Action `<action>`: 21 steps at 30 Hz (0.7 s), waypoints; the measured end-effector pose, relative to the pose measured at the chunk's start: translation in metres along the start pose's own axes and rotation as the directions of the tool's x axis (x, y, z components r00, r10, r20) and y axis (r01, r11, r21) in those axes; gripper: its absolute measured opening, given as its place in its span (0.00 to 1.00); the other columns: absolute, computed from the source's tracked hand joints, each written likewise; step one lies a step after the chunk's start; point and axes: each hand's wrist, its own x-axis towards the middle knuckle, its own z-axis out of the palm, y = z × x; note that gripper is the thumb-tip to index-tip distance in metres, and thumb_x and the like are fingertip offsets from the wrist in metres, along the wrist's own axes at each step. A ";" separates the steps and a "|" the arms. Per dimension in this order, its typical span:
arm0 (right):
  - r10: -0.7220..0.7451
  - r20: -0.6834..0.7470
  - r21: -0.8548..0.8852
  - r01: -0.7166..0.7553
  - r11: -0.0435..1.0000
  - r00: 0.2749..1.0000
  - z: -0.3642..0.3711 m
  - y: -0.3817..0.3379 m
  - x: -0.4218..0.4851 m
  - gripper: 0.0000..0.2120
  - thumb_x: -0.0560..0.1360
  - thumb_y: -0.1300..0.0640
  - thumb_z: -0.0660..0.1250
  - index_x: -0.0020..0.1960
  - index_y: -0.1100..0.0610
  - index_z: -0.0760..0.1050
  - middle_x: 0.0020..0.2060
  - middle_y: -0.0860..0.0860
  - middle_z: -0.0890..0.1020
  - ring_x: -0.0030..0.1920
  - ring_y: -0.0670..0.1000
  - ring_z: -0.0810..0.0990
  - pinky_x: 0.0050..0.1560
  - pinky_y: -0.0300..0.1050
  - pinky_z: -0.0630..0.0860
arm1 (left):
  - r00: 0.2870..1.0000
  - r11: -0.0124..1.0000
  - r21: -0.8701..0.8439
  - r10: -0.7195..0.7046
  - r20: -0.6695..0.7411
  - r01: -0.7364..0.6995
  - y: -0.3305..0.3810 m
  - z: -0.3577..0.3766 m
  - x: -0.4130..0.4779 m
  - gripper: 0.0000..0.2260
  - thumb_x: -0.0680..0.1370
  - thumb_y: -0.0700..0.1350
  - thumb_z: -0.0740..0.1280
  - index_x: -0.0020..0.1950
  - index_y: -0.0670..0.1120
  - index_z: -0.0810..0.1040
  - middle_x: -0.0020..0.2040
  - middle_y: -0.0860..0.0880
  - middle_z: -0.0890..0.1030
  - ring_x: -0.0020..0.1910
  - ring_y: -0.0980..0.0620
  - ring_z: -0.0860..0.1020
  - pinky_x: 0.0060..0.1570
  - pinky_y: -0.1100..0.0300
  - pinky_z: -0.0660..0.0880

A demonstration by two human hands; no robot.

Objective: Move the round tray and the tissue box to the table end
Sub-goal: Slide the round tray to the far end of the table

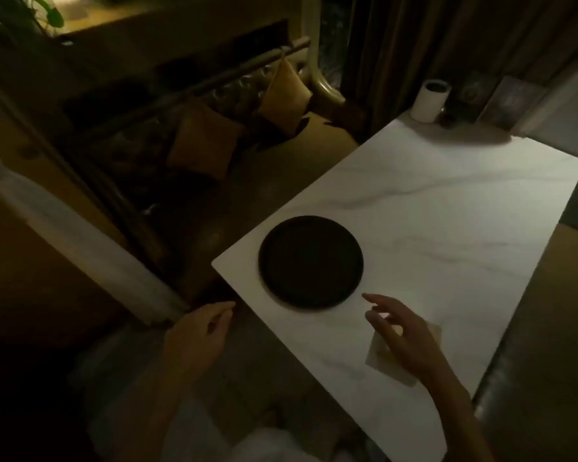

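Note:
A dark round tray (pixel 310 261) lies flat on the white marble table (pixel 447 208), near its left corner. My right hand (pixel 401 331) hovers just right of and below the tray, fingers spread, holding nothing. Under that hand lies a small pale square piece (pixel 434 331), partly hidden. My left hand (pixel 199 331) hangs off the table's left edge, fingers loosely curled and empty, a short way from the tray. A white cylindrical tissue holder (pixel 429 101) stands at the far end of the table.
Dark framed objects (pixel 511 101) lean at the far table end beside the cylinder. A sofa with brown cushions (pixel 204 141) runs along the left. Curtains hang behind. The room is dim.

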 end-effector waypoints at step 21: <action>-0.254 0.210 -0.221 0.299 0.928 0.944 -0.131 0.077 0.022 0.21 0.77 0.39 0.58 0.67 0.45 0.73 0.63 0.45 0.78 0.61 0.47 0.75 0.63 0.49 0.73 | 0.889 0.938 -0.130 -0.347 -0.298 0.322 0.147 0.104 -0.097 0.13 0.80 0.48 0.61 0.62 0.49 0.77 0.59 0.43 0.80 0.54 0.44 0.78 0.57 0.47 0.74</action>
